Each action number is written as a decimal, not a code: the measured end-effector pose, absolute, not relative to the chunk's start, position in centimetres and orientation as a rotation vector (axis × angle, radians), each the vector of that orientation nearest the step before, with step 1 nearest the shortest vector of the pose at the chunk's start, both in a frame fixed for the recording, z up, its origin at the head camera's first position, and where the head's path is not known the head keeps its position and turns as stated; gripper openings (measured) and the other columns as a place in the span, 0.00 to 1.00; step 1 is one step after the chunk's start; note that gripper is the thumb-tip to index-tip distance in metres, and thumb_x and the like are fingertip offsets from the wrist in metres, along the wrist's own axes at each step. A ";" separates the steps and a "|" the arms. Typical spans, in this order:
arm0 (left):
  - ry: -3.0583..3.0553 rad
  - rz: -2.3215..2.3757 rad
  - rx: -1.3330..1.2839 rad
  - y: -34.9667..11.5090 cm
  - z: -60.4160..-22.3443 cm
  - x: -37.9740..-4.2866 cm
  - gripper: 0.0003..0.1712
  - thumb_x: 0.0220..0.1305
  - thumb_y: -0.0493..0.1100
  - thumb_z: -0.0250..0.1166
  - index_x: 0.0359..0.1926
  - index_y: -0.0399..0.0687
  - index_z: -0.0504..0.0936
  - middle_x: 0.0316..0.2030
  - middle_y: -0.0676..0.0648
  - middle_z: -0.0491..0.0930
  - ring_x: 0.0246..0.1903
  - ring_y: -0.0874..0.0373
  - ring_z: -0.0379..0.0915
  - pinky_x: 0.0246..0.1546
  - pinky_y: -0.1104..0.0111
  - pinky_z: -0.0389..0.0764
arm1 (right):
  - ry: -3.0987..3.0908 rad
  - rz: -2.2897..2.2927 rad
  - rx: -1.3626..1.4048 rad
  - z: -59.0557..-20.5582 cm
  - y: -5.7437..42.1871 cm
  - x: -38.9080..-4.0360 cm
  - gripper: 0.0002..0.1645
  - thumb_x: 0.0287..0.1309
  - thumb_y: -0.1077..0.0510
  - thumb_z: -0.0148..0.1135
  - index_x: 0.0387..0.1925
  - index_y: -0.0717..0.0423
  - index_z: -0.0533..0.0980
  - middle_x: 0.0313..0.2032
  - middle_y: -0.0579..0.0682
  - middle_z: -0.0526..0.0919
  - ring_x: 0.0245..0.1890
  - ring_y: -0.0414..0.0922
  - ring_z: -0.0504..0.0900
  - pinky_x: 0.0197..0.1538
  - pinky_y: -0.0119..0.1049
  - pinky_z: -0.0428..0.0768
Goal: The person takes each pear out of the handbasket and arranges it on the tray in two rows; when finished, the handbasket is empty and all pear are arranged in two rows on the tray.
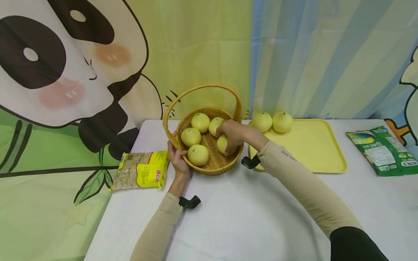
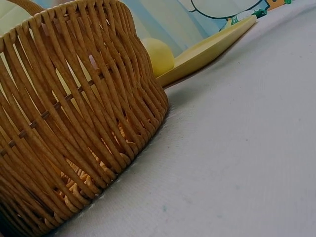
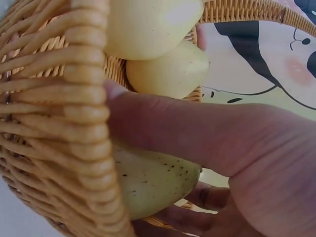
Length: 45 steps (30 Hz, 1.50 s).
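A round wicker basket [image 1: 215, 170] with a tall arched handle holds several pale yellow pears [image 1: 197, 155]. My left hand [image 1: 177, 159] grips its left side, thumb near the rim. Inside the basket's right side, my right hand [image 1: 231, 135] holds a pear [image 1: 222, 144]. Close up in the right wrist view, this speckled pear [image 3: 153, 182] lies under the thumb, with fingers round its far side. The left wrist view shows the basket's woven wall [image 2: 84, 108] standing on the white cloth; the left hand itself is out of that picture.
Right of the basket lies a yellow tray [image 1: 303, 145], two pears [image 1: 282, 121] at its back left corner. A yellow and clear packet [image 1: 143, 170] is left of the basket. At the far right lies a green pouch [image 1: 385, 150]. A printed curtain [image 1: 202, 47] hangs behind.
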<state>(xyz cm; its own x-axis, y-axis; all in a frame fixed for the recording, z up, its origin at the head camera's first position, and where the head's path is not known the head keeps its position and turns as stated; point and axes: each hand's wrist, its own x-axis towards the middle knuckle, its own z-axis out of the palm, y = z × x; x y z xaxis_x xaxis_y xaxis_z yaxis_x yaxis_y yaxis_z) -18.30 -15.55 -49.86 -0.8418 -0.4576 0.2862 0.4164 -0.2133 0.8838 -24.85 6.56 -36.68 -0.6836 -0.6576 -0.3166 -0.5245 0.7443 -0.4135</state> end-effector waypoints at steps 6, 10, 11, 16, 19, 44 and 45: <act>-1.483 -2.096 0.061 -15.5 -50.1 -18.3 0.45 0.48 0.32 0.45 0.73 0.37 0.71 0.69 0.35 0.72 0.65 0.53 0.69 0.67 0.65 0.66 | 2.477 -0.504 -0.905 -37.2 7.0 -24.8 0.46 0.46 0.56 0.87 0.68 0.58 0.78 0.67 0.57 0.79 0.70 0.55 0.74 0.71 0.49 0.74; -1.460 -2.109 0.058 -15.4 -50.1 -18.3 0.45 0.47 0.32 0.46 0.73 0.36 0.71 0.68 0.34 0.72 0.64 0.53 0.70 0.66 0.65 0.66 | 2.465 -0.660 -0.903 -37.7 7.6 -24.5 0.45 0.42 0.59 0.88 0.65 0.58 0.79 0.64 0.56 0.83 0.68 0.54 0.77 0.69 0.50 0.76; -1.455 -2.110 0.057 -15.4 -50.1 -18.3 0.45 0.47 0.32 0.46 0.72 0.36 0.71 0.68 0.33 0.72 0.64 0.53 0.70 0.66 0.65 0.66 | 2.467 -0.702 -0.915 -37.9 7.8 -24.5 0.45 0.41 0.59 0.88 0.64 0.59 0.80 0.63 0.55 0.84 0.66 0.54 0.78 0.69 0.50 0.76; -1.470 -2.113 0.049 -15.4 -50.1 -18.2 0.46 0.47 0.32 0.45 0.73 0.37 0.70 0.69 0.34 0.71 0.65 0.53 0.69 0.67 0.64 0.66 | 2.510 -0.904 -0.997 -38.1 8.9 -23.8 0.40 0.38 0.55 0.89 0.58 0.55 0.84 0.57 0.51 0.87 0.61 0.52 0.82 0.67 0.52 0.76; -1.481 -2.117 0.040 -15.4 -50.0 -18.2 0.46 0.47 0.32 0.45 0.73 0.37 0.70 0.70 0.35 0.71 0.65 0.53 0.69 0.68 0.64 0.65 | 2.519 -1.024 -1.030 -37.7 9.7 -23.2 0.39 0.38 0.54 0.89 0.57 0.53 0.85 0.55 0.48 0.88 0.57 0.49 0.83 0.62 0.51 0.78; -1.460 -2.130 0.039 -15.6 -50.2 -18.4 0.47 0.46 0.31 0.44 0.74 0.39 0.69 0.73 0.39 0.71 0.69 0.52 0.68 0.71 0.65 0.65 | 2.409 -1.511 -0.661 -36.9 22.3 -22.3 0.37 0.44 0.63 0.86 0.61 0.52 0.85 0.62 0.49 0.86 0.66 0.37 0.77 0.65 0.46 0.77; -1.462 -2.128 0.041 -15.6 -50.2 -18.4 0.47 0.46 0.31 0.44 0.74 0.39 0.70 0.73 0.39 0.71 0.69 0.52 0.68 0.71 0.65 0.65 | 2.433 -1.509 -0.635 -36.9 23.0 -22.3 0.37 0.45 0.63 0.86 0.61 0.52 0.85 0.62 0.48 0.86 0.66 0.37 0.77 0.65 0.44 0.76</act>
<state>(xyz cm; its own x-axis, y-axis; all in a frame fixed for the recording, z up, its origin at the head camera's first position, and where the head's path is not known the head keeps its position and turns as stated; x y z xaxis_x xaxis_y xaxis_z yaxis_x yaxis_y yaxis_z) -18.37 -15.59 -50.21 -0.8469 -0.4543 0.2763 0.4208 -0.2550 0.8706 -22.28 23.03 -36.89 -0.8854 -0.4624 0.0482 -0.2486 0.3834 -0.8895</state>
